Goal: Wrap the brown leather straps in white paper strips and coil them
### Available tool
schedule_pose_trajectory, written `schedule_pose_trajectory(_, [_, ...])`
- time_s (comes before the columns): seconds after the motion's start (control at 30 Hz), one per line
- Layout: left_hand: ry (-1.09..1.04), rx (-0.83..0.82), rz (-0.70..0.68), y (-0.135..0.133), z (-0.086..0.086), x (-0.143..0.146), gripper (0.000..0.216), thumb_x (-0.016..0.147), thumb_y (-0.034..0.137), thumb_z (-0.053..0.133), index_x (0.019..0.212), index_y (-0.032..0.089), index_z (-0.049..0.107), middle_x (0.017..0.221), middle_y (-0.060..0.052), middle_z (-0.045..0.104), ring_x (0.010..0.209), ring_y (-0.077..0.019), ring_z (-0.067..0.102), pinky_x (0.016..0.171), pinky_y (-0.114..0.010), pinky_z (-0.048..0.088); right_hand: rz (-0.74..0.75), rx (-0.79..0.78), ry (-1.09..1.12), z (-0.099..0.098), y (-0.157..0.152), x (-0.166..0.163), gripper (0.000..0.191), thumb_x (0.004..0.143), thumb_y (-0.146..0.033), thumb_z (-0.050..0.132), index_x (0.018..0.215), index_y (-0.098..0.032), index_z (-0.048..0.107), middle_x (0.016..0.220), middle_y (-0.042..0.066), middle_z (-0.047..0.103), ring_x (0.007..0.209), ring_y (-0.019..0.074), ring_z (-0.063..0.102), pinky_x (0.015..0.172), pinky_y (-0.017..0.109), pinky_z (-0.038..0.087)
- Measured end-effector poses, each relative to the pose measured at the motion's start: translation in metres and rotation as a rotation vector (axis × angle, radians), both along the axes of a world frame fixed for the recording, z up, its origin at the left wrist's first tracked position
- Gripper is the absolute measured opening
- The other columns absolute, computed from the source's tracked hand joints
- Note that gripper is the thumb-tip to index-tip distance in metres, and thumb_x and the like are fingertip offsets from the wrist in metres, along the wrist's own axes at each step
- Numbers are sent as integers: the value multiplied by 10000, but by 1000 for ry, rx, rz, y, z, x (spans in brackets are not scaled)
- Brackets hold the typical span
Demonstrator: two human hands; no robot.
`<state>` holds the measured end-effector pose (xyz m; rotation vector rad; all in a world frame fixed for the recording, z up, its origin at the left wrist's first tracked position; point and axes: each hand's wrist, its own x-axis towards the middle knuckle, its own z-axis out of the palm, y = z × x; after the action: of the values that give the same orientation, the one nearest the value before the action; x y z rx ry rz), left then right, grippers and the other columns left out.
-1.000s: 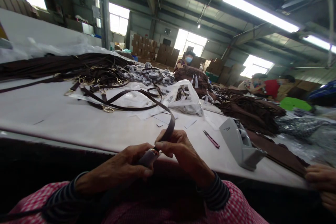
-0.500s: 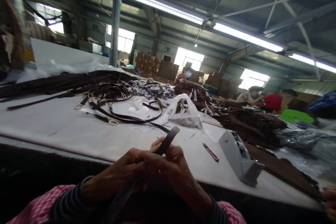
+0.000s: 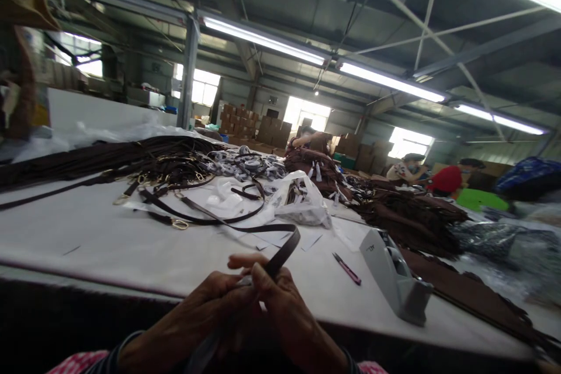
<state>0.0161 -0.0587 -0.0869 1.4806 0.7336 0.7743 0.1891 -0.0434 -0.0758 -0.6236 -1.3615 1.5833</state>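
Dark-brown, leather-like flat strap [image 3: 284, 252] curves up from the pinching fingers of my right hand [image 3: 280, 302], near the white worktop's [image 3: 109, 248] edge; what my left hand's [image 3: 220, 299] curled fingers hold, I cannot tell. I judge the strap's end is being worked; the next move calls for a steady pinch. Beyond lie pink-handled snips [image 3: 347, 269], then tangled brown straps [image 3: 182, 172].

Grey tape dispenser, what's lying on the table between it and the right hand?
In the head view, pink-handled snips lie on the table there, between the right hand and the grey dispenser.
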Motion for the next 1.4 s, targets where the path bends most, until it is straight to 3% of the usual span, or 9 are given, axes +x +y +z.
schedule_pose_trajectory(0.17, [93, -64, 19, 5, -3, -2, 653, 892, 783, 547, 842, 146, 685, 574, -42, 647, 427, -103, 485, 431, -201, 326, -268, -88, 234, 10, 29, 15, 536, 834, -711, 702, 1100, -258, 807, 1225, 100, 720, 977, 232, 620, 738, 301, 485])
schedule_pose_trajectory(0.3, [67, -10, 5, 16, 2, -5, 641, 947, 737, 506, 915, 134, 720, 590, -63, 680, 439, -124, 535, 460, -217, 382, -77, 94, -79, 2, 17, 0, 509, 888, -674, 677, 1106, -236, 818, 1173, 102, 731, 907, 231, 635, 696, 304, 457])
schedule_pose_trajectory(0.4, [63, 12, 26, 19, 9, -9, 619, 945, 723, 530, 892, 136, 719, 584, -65, 689, 443, -131, 546, 461, -220, 388, -5, 24, 26, 2, 27, -4, 595, 883, -740, 628, 1220, -271, 770, 1190, 100, 736, 875, 228, 649, 701, 320, 471])
schedule_pose_trajectory(0.57, [132, -52, 16, 19, 26, -16, 598, 950, 710, 539, 932, 145, 731, 591, -51, 700, 412, -104, 506, 438, -198, 354, -183, -79, 334, 34, 61, 7, 464, 899, -670, 646, 1118, -284, 782, 1281, 65, 710, 989, 215, 651, 730, 298, 504])
schedule_pose_trajectory(0.73, [-10, 49, 58, 34, 69, -15, 576, 958, 657, 568, 795, 130, 737, 622, -88, 712, 459, -144, 575, 492, -248, 431, 17, 194, 27, 52, 40, -22, 550, 933, -646, 628, 1166, -168, 770, 817, 68, 748, 603, 158, 620, 577, 277, 465])
schedule_pose_trajectory(0.83, [-39, 119, 94, 40, 90, -16, 529, 953, 617, 613, 792, 128, 737, 518, -30, 607, 422, -95, 454, 446, -214, 313, 42, 130, 140, 61, 49, -28, 564, 917, -678, 632, 1200, -203, 744, 892, 67, 762, 657, 172, 646, 572, 277, 478])
schedule_pose_trajectory(1.1, [39, 14, 36, 39, 84, -31, 596, 887, 709, 636, 872, 127, 766, 531, -54, 647, 393, -120, 475, 420, -234, 322, -315, -14, 348, 113, 109, 14, 354, 931, -521, 668, 903, -190, 788, 856, 51, 767, 755, 168, 642, 666, 272, 485])
schedule_pose_trajectory(1.27, [-106, 109, 90, 63, 133, -17, 461, 915, 560, 701, 926, 104, 766, 738, -121, 750, 569, -154, 611, 529, -235, 468, -182, 319, 134, 132, 88, -15, 445, 870, -595, 718, 962, -168, 805, 897, 66, 764, 733, 164, 643, 628, 276, 490])
schedule_pose_trajectory(1.4, [-251, 252, 48, 84, 176, 2, 277, 885, 398, 771, 854, 127, 718, 602, -9, 593, 485, -91, 476, 441, -179, 364, -106, 301, 173, 148, 96, -28, 426, 897, -558, 688, 1016, -159, 779, 779, 30, 726, 538, 117, 537, 483, 246, 418])
